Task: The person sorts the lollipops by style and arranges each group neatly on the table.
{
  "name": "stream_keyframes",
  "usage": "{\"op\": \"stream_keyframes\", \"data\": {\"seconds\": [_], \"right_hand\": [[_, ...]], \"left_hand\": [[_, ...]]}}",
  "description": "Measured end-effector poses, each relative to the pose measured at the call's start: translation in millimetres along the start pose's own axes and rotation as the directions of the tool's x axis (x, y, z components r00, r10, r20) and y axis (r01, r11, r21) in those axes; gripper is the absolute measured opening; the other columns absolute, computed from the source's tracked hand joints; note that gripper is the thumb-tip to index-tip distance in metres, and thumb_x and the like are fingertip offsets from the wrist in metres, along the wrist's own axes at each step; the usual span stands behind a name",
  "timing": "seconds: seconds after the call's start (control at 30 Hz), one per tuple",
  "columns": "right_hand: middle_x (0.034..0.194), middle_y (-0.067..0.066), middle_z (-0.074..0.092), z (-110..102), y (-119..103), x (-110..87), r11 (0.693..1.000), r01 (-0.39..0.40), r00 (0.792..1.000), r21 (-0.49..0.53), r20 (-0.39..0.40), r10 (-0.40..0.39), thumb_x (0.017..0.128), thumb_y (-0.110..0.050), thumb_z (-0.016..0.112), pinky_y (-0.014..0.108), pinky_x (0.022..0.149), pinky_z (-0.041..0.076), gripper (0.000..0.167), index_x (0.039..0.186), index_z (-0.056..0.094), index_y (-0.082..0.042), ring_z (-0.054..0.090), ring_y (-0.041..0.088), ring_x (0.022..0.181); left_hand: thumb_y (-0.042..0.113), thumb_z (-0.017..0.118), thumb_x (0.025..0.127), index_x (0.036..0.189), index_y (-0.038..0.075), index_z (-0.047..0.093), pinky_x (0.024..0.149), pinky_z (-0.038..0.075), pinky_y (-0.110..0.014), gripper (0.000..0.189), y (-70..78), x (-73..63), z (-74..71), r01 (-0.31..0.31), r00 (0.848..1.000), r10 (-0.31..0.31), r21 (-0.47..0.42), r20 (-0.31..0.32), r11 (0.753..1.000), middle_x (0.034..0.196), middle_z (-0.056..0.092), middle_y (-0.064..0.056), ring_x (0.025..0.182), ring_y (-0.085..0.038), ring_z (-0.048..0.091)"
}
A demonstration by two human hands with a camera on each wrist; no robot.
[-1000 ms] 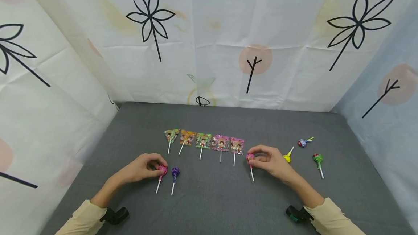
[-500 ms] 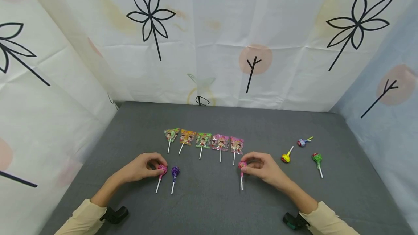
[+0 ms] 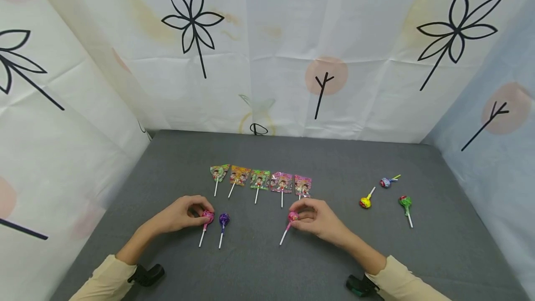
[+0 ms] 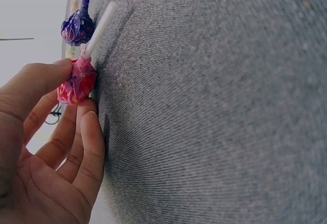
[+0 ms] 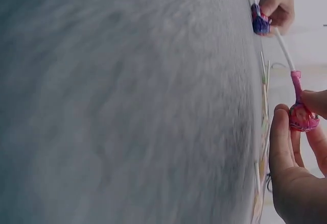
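Observation:
My left hand (image 3: pixel 184 215) pinches the head of a pink lollipop (image 4: pixel 76 83) between thumb and fingers, its white stick pointing toward the table's front. Just right of it lies a purple lollipop (image 3: pixel 224 220). My right hand (image 3: pixel 319 221) pinches another pink lollipop (image 5: pixel 303 118) by its wrapped ball, the stick slanting down to the left in the head view. Behind the hands runs a row of several flat-wrapped lollipops (image 3: pixel 260 180) in green, orange and pink packets. The rightmost pink packet (image 3: pixel 303 185) sits just behind my right hand, which overlaps its stick.
On the right of the grey table (image 3: pixel 376 245) lie a yellow lollipop (image 3: pixel 366 201), a blue one (image 3: pixel 386 182) with a yellow stick, and a green one (image 3: pixel 405 202). A white printed curtain (image 3: pixel 276 36) stands behind the table's back edge.
My right hand has carried its pink lollipop leftward and slightly nearer, away from the yellow lollipop, and the stick now slants left. My left hand has stayed in place on its pink lollipop.

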State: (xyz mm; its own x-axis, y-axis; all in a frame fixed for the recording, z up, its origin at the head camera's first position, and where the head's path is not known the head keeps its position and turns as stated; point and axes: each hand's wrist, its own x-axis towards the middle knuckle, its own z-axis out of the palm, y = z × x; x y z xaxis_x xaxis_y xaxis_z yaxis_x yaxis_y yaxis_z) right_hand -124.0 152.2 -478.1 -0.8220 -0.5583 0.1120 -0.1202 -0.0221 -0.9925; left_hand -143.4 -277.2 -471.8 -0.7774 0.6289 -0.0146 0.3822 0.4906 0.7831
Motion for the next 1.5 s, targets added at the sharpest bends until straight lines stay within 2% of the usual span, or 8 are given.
{"op": "stream_keyframes", "data": {"seconds": [0.23,0.4,0.63,0.73,0.97,1.17,1.5], "right_hand": [[0.112,0.025,0.066,20,3,13.6,1.0,0.002,1.0,0.004,0.018,-0.002,0.09,0.005,0.075,0.03,0.077,0.056,0.033,0.118,0.062,0.016,0.071,0.027,0.092],[0.109,0.022,0.068,35,3,23.3,1.0,-0.01,1.0,0.014,0.028,0.01,0.089,0.005,0.075,0.031,0.078,0.056,0.029,0.115,0.064,0.011,0.07,0.031,0.094],[0.103,0.02,0.071,53,3,36.3,0.999,0.028,0.998,-0.041,0.057,-0.025,0.089,0.005,0.076,0.035,0.081,0.056,0.025,0.111,0.066,0.009,0.069,0.033,0.094],[0.102,0.019,0.071,59,3,41.9,0.998,0.029,0.998,-0.047,0.06,-0.026,0.088,0.006,0.076,0.035,0.08,0.056,0.024,0.11,0.067,0.009,0.069,0.032,0.093],[0.101,0.023,0.07,72,5,51.0,0.999,0.031,0.998,-0.016,0.063,-0.03,0.087,0.01,0.075,0.032,0.08,0.056,0.024,0.109,0.066,0.012,0.068,0.039,0.094],[0.098,0.025,0.071,80,7,56.3,1.0,0.019,0.999,0.005,0.049,-0.019,0.085,0.014,0.075,0.031,0.079,0.056,0.023,0.106,0.067,0.014,0.07,0.035,0.09],[0.094,0.023,0.072,86,4,64.7,0.994,0.022,0.999,-0.104,0.036,-0.019,0.085,0.01,0.077,0.026,0.072,0.056,0.019,0.102,0.071,0.012,0.07,0.028,0.084]], "left_hand": [[0.021,0.074,0.097,0.11,0.018,0.071,0.071,0.053,-0.029,0.014,-0.3,-0.8,0.0,0.01,1.0,-0.01,-0.008,0.004,1.0,0.104,0.067,0.004,0.086,-0.014,0.063],[0.021,0.074,0.097,0.111,0.018,0.071,0.072,0.053,-0.029,0.014,-0.6,-0.7,-0.3,0.013,1.0,-0.013,-0.014,0.003,1.0,0.104,0.067,0.004,0.087,-0.014,0.063],[0.021,0.074,0.097,0.111,0.018,0.071,0.072,0.053,-0.029,0.015,-0.2,-1.1,-0.1,0.013,1.0,-0.013,-0.015,0.005,1.0,0.105,0.067,0.003,0.087,-0.014,0.063],[0.021,0.074,0.097,0.111,0.018,0.071,0.072,0.053,-0.029,0.015,0.8,-1.1,-0.4,0.008,1.0,-0.008,-0.01,0.002,1.0,0.105,0.067,0.004,0.087,-0.014,0.063],[0.021,0.074,0.097,0.111,0.019,0.071,0.072,0.053,-0.03,0.015,0.7,-1.6,-0.2,0.019,1.0,-0.019,-0.01,0.002,1.0,0.105,0.067,0.004,0.087,-0.013,0.063],[0.021,0.074,0.097,0.111,0.019,0.071,0.072,0.053,-0.03,0.015,1.6,-1.5,-0.3,0.016,1.0,-0.016,-0.004,-0.001,1.0,0.105,0.067,0.004,0.088,-0.013,0.063],[0.022,0.074,0.097,0.112,0.018,0.071,0.072,0.053,-0.03,0.015,2.8,-1.5,-0.5,0.02,1.0,-0.02,0.012,0.0,1.0,0.105,0.067,0.005,0.088,-0.013,0.063]]}}
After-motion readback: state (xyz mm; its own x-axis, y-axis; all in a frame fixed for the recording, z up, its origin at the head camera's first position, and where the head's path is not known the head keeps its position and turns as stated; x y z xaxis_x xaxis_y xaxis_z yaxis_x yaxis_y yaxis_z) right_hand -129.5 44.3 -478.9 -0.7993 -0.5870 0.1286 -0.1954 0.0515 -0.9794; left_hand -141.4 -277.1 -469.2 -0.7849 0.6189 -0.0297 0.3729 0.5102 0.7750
